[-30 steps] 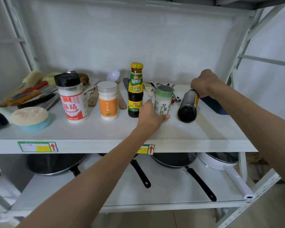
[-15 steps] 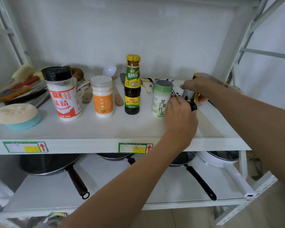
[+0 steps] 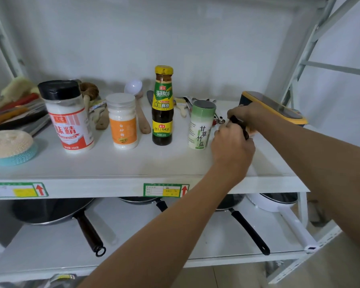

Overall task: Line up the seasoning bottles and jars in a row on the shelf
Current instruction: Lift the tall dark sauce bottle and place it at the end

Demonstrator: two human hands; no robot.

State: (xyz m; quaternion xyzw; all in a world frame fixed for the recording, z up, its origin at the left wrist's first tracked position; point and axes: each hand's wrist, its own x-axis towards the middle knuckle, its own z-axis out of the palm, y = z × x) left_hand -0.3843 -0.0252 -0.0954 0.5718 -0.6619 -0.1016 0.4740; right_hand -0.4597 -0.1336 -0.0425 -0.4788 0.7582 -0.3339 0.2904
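Four containers stand upright in row mid-frame on shelf [image 3: 133, 163]: MSG jar [image 3: 68, 117], sugar jar [image 3: 123, 121], sauce bottle [image 3: 162, 107], salt shaker [image 3: 201, 125]

Right of them, left hand [image 3: 233, 148] and right hand [image 3: 242, 115] both curl fingers round dark bottle [image 3: 240, 126], mostly hidden, likely steadying it as fifth in row

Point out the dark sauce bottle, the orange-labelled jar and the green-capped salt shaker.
dark sauce bottle [image 3: 162, 113]: head view, on its green label.
orange-labelled jar [image 3: 123, 132]: head view, on its orange label.
green-capped salt shaker [image 3: 200, 132]: head view, on its white body.
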